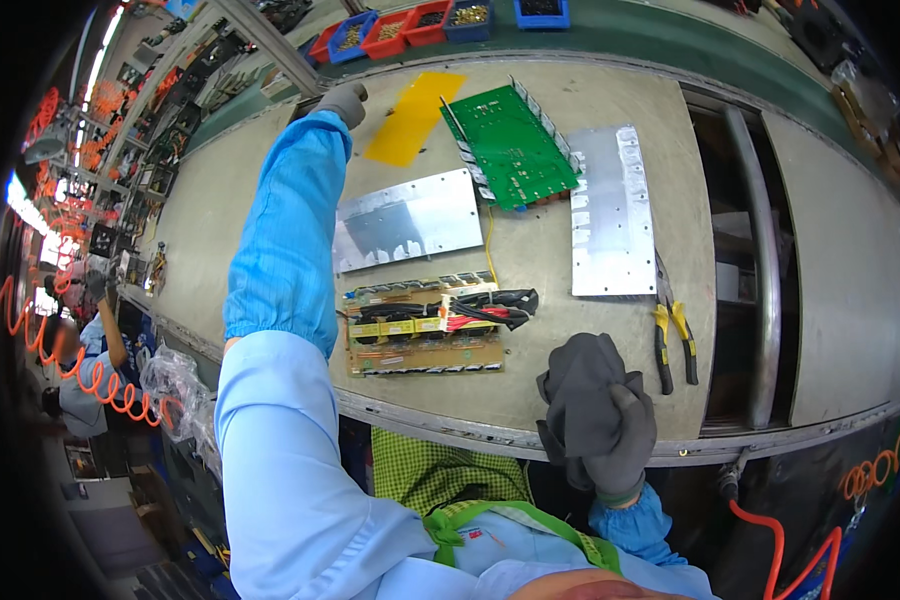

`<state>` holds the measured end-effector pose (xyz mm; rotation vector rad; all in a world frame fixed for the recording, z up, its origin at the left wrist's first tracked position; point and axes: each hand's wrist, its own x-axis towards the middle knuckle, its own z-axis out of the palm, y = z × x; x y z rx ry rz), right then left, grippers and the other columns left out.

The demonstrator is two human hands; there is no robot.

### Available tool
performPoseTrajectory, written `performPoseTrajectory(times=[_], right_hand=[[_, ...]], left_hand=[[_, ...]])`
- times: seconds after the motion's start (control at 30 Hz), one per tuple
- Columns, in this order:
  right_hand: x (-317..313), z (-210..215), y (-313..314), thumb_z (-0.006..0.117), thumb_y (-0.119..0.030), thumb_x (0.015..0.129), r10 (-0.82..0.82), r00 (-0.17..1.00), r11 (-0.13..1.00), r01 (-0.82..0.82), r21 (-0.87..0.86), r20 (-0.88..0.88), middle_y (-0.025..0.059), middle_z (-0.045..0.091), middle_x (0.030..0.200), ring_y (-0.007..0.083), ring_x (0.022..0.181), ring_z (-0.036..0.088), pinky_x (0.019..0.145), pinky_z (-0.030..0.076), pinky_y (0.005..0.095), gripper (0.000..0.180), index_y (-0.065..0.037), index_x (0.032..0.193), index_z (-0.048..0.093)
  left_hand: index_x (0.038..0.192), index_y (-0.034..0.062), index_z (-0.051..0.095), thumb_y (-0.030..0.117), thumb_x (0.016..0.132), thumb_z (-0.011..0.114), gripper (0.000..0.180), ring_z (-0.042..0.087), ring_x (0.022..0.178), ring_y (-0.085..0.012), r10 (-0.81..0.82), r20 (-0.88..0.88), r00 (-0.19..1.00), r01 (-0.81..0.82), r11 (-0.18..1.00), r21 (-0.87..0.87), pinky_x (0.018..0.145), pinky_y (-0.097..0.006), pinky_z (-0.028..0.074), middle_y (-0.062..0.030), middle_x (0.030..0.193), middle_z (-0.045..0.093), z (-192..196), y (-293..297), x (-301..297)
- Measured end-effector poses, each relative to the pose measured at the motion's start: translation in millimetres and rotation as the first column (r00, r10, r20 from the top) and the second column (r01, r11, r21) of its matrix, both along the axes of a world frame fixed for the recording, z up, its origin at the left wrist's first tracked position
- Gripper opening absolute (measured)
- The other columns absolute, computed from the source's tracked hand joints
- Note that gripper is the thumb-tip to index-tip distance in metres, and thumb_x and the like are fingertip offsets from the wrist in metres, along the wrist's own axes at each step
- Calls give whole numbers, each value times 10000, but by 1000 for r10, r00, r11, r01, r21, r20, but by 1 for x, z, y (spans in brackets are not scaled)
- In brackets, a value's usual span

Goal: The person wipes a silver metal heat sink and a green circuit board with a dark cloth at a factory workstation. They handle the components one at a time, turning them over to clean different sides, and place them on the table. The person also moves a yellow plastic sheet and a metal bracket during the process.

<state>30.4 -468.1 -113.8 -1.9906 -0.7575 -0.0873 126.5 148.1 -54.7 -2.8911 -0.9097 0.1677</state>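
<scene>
My left hand [344,104], in a grey glove, reaches to the table's far edge beside a metal post. Its fingers look curled; anything inside them is hidden. At the near edge, my gloved right hand [625,430] grips a crumpled dark grey cloth [582,388]. A yellow sheet [410,122] lies right of my left hand. Next to it is a green circuit board [515,150] with metal strips along two sides. Two flat metal plates [410,222] [610,225] lie below and right of it. Closer to me sits a brown circuit board [425,355] with bundled black and red wires.
Yellow-and-black handled pliers [676,340] lie right of the cloth. A slot with a metal bar [755,270] cuts the worktop at the right. Red and blue bins [385,38] of small parts stand beyond the far edge. Another person [85,350] is at the far left.
</scene>
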Motion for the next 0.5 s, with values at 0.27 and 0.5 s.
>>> performPoseTrajectory(times=[0.27, 0.5], right_hand=[[-3, -2, 3, 765, -211, 639, -38, 999, 999, 38, 23, -15, 226, 592, 901, 387, 768, 624, 654, 519, 418, 474, 3, 1030, 604], [1, 0, 2, 769, -216, 624, 0, 1000, 1000, 0, -1, -24, 221, 587, 871, 386, 743, 617, 622, 512, 425, 485, -5, 1026, 599]], left_hand=[[1302, 155, 531, 257, 893, 519, 422, 522, 1201, -313, -172, -72, 982, 175, 984, 41, 1025, -389, 391, -118, 1288, 571, -25, -19, 20], [1072, 119, 651, 151, 824, 550, 270, 614, 1027, -321, -81, -110, 991, 79, 997, -26, 884, -391, 469, -148, 1070, 661, -36, -7, 35]])
